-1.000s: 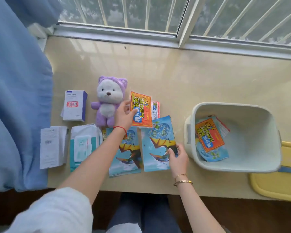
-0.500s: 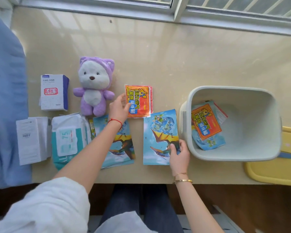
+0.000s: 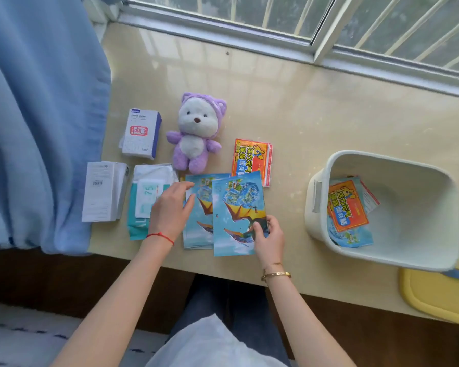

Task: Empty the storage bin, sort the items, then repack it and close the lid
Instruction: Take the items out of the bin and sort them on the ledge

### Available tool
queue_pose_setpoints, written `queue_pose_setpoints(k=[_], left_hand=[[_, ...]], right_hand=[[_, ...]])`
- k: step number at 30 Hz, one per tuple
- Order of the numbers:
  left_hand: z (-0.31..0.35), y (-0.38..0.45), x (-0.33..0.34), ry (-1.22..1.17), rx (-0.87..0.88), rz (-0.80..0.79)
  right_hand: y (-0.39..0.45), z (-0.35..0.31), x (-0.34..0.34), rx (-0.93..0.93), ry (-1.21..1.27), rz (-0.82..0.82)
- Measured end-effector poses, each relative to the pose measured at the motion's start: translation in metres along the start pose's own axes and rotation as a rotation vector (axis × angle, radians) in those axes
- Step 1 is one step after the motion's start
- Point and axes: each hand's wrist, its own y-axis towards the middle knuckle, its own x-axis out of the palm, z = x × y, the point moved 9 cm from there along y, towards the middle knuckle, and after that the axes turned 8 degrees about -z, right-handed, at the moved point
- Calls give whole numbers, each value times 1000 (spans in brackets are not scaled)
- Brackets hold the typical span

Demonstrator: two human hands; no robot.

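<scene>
Sorting is judged to be the step in hand, with the storage bin (image 3: pixel 382 207) not yet fully emptied. The bin is seen standing at the right of the beige sill (image 3: pixel 302 107), well apart from the sorted rows, its yellow lid (image 3: pixel 435 295) lying off beside it at the near right corner. An orange packet (image 3: pixel 347 205) and a blue booklet beneath it are still held inside. The bin is pale, round-cornered plastic with a slotted handle on its left wall; it is judged light and stiff, best taken by the rim or that handle. The right hand (image 3: pixel 269 241) is pinched on the lower right corner of the top blue booklet (image 3: pixel 236 207), which overlaps a second booklet (image 3: pixel 199 215) to its left. The left hand (image 3: pixel 170 210) is held flat with fingers straight, resting across the wipes pack (image 3: pixel 143 200) and the left edge of the second booklet, gripping nothing. The booklets are thin, glossy and flexible; they are judged slippery against one another, so an edge or corner pinch is advised. Laid out beyond are a plush bear (image 3: pixel 196 131), a white box (image 3: pixel 141 133), a white carton (image 3: pixel 101 192) and a stack of orange packets (image 3: pixel 252 160), the latter partly covered by the top booklet.
</scene>
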Motion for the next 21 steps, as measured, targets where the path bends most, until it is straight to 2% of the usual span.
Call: queue_pose_setpoints(k=[6,11,16,21], left_hand=[[-37,-40,-17,67,-29,17],[-46,-55,-24,64,-37,15],[-22,-61,-31,81,7,12],[42,-65,-32,93,128,11]], right_hand=[[23,-2,72,-23,-67,-87],[28,5,89,8,-229,-122],[14,-6,56,-39,-403,-114],[-24,-38,-19,-264,-447,-7]])
